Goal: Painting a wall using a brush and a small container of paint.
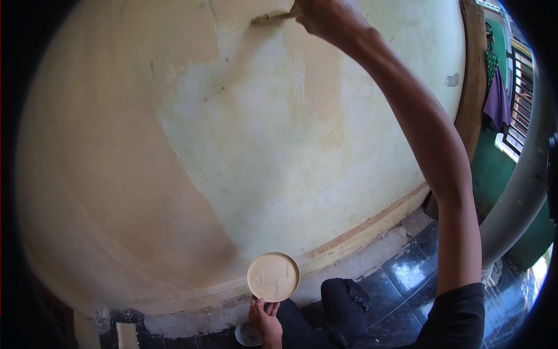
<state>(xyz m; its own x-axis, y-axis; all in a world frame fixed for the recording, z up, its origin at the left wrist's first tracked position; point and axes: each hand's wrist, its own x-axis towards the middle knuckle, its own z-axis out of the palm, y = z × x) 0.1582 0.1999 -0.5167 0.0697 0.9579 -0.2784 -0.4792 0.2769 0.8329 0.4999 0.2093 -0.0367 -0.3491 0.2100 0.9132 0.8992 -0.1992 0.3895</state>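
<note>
My right hand [308, 16] is raised to the top of the view, closed on a paintbrush [271, 17] whose bristle end is against the wall [250, 145]. The wall is pale cream-green, with beige painted patches at the left and upper middle. Low in the middle, my left hand [264, 317] holds up a round shallow container of beige paint [273, 273], its fingers under the near rim.
My bent knee [334, 299] is below, over dark glossy tiles [407, 279]. A grey round vessel [247, 334] stands beside my left hand. At right are a wooden post [472, 35], hanging purple umbrella [497, 102], barred window [519, 99] and curved grey pipe [517, 198].
</note>
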